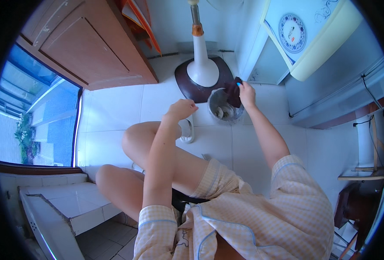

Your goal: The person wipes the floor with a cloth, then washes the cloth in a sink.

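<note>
My right hand (246, 94) grips a dark maroon cloth (233, 94) at the right rim of a small round bin (214, 114). The cloth hangs partly over the bin's opening. The bin has a clear plastic liner, and some small light scraps lie at its bottom. My left hand (181, 109) is to the left of the bin with its fingers curled in. Whether anything small is between those fingers cannot be told.
A white pedestal (201, 65) on a dark base stands just behind the bin. A brown wooden door (91, 52) is at the upper left, beside a glazed opening. At the right are a grey cabinet-like appliance (328, 84) and a wooden stool (362, 177). A tiled ledge (88, 217) is at the lower left.
</note>
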The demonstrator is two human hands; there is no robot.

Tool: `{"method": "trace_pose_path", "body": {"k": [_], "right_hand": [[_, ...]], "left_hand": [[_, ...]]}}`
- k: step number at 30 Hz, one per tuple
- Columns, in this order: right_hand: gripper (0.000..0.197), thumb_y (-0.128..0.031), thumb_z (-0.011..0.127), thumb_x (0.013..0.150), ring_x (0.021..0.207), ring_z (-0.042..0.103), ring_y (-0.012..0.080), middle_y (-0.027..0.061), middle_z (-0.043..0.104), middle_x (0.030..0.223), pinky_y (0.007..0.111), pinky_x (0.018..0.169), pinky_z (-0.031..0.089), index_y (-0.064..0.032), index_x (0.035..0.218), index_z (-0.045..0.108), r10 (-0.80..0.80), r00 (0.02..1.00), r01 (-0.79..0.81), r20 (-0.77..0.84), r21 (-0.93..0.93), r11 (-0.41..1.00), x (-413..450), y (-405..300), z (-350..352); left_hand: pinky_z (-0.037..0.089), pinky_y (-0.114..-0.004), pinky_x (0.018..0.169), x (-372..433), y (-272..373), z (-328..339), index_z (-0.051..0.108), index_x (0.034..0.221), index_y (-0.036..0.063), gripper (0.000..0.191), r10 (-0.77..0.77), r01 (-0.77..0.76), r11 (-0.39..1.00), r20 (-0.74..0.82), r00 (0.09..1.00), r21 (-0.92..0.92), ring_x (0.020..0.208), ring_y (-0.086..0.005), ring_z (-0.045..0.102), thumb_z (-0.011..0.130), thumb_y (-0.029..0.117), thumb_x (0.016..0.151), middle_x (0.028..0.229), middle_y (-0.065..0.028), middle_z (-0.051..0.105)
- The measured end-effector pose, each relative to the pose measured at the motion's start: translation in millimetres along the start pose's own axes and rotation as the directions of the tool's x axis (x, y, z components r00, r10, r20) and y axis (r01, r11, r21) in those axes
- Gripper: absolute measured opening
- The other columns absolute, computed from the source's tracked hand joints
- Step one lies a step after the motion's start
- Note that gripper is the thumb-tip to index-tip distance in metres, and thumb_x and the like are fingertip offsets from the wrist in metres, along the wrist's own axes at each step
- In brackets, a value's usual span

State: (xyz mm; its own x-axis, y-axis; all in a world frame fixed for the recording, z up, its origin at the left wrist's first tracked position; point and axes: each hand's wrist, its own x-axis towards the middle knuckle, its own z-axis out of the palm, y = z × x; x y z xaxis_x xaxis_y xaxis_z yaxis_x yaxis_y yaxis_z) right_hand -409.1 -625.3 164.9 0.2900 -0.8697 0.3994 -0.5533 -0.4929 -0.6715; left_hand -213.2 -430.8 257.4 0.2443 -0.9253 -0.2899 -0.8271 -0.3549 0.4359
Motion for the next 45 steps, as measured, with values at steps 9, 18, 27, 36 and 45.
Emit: {"method": "trace_pose_path", "body": {"k": [9, 18, 27, 36, 45], "right_hand": [[0.02, -0.026, 0.048, 0.085, 0.045, 0.053, 0.0093, 0.0006, 0.054, 0.06, 0.02, 0.034, 0.039, -0.0071, 0.081, 0.052, 0.452, 0.85, -0.526, 0.27, 0.487, 0.697, 64, -96, -25], [0.022, -0.02, 0.051, 0.084, 0.076, 0.057, 0.0129, 0.0047, 0.058, 0.086, 0.026, 0.068, 0.047, -0.0014, 0.096, 0.053, 0.097, 0.755, -0.639, 0.648, 0.695, 0.331, 96, -307, 97], [0.035, -0.03, 0.043, 0.085, 0.089, 0.057, 0.0243, 0.0119, 0.057, 0.099, 0.038, 0.08, 0.045, -0.0026, 0.105, 0.05, -0.078, 0.27, -0.956, 0.96, 0.277, 0.092, 97, -479, 188], [0.024, -0.017, 0.046, 0.086, 0.085, 0.058, 0.0159, 0.0087, 0.058, 0.096, 0.028, 0.075, 0.047, -0.0008, 0.103, 0.051, -0.207, -0.167, -0.893, 0.964, -0.059, 0.447, 124, -718, 21], [0.025, -0.02, 0.043, 0.085, 0.072, 0.057, 0.0138, 0.0078, 0.058, 0.09, 0.024, 0.062, 0.048, -0.003, 0.099, 0.054, -0.281, -0.497, -0.676, 0.821, -0.164, 0.718, 96, -822, -30]], "left_hand": [[0.045, -0.034, 0.069, -38, -5, -94, 0.061, 0.088, 0.0058, 0.024, 0.124, -0.198, 0.938, -0.256, 0.959, -0.284, 0.077, -0.0259, 0.058, 0.054, 0.027, 0.079, 0.085, -0.0116, 0.061], [0.046, -0.03, 0.056, -45, -147, -130, 0.06, 0.079, -0.0002, 0.011, -0.197, -0.2, 0.721, -0.474, 0.858, -0.663, 0.058, -0.0222, 0.058, 0.058, 0.01, 0.076, 0.073, -0.0129, 0.059], [0.04, -0.023, 0.067, -86, -239, -154, 0.056, 0.087, 0.0022, 0.019, -0.793, -0.446, 0.195, -0.408, 0.452, -0.873, 0.075, -0.0105, 0.052, 0.048, 0.019, 0.086, 0.085, -0.0041, 0.059], [0.027, -0.032, 0.096, -249, -116, -383, 0.027, 0.13, 0.0056, 0.083, -0.715, -0.516, 0.0, -0.361, 0.599, -0.856, 0.117, -0.0198, 0.036, 0.069, 0.039, 0.066, 0.122, -0.0104, 0.043], [0.04, -0.028, 0.083, -374, -13, -472, 0.047, 0.113, 0.0007, 0.04, -0.943, -0.654, -0.112, -0.126, 0.307, -0.748, 0.094, -0.0138, 0.051, 0.058, 0.018, 0.079, 0.104, -0.0051, 0.055]]}}
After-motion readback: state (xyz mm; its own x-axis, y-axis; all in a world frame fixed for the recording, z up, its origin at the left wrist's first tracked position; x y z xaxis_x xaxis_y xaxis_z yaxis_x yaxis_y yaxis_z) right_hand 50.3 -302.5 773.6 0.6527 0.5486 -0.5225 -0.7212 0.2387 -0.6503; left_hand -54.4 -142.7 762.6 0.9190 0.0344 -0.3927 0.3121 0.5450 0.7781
